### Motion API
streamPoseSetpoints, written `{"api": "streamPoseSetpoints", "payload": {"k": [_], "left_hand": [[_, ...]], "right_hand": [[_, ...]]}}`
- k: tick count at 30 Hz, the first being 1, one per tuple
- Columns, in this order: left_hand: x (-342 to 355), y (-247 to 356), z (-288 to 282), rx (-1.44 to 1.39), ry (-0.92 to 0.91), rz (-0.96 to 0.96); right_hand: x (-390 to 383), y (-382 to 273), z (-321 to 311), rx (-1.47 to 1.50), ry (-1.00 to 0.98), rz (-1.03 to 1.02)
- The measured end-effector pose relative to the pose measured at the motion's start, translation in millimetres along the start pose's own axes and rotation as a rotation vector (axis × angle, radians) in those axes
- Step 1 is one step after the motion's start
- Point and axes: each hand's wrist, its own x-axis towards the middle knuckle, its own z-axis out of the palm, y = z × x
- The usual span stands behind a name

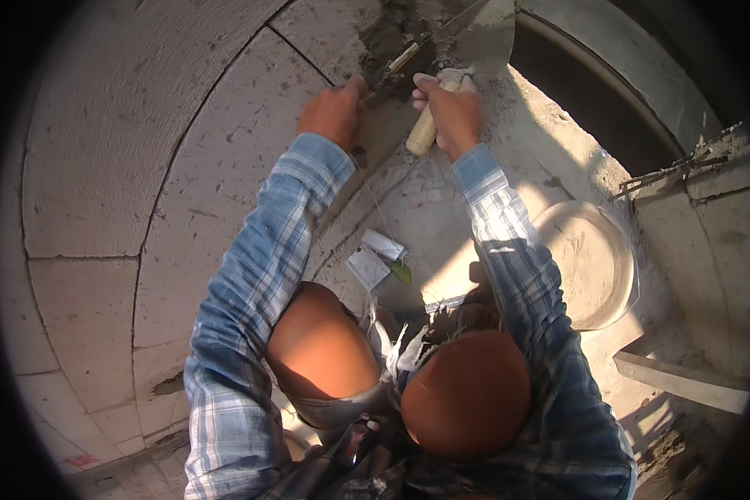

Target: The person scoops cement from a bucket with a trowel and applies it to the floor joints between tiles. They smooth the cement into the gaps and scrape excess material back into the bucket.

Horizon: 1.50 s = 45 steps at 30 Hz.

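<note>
My right hand (452, 115) is wrapped round a tool with a thick, pale cylindrical handle (422, 136). The handle's butt points back toward me, and I cannot make out the tool's far end. To its left, my left hand (332, 112) is closed with its fingertips near a thin string, against the wall of pale blocks (217, 142). What those fingers hold, if anything, is hidden. Just beyond both hands, a small light stick (404, 57) lies by the string, over a dark, damp-looking patch (383, 37). The string also shows below my left hand, running down toward the floor.
Between my arms and knees, two pale scraps (368, 267) and a green leaf (401, 272) lie on the dusty floor (421, 204). A round, mortar-coated basin (587, 267) stands right of my right forearm. A dark opening (596, 96) is at upper right, a plank (683, 382) at lower right.
</note>
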Motion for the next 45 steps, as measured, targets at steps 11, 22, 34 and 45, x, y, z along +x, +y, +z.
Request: {"api": "streamPoseSetpoints", "payload": {"k": [11, 22, 34, 45], "left_hand": [[5.3, 20.3, -13.8, -0.079, 0.08, -0.037], [-2.4, 18.3, -18.1, -0.019, 0.024, -0.112], [1.2, 21.6, -16.5, -0.085, 0.023, -0.113], [3.5, 22.8, -15.3, -0.011, 0.047, -0.082]], "right_hand": [[35.9, -3.2, 17.6, 0.059, -0.019, 0.044], [111.0, -18.9, 2.8, 0.136, 0.221, -0.093], [43.2, 13.2, 24.8, 0.144, 0.085, 0.074], [154.8, -42.2, -23.9, 0.089, 0.429, -0.204]]}}
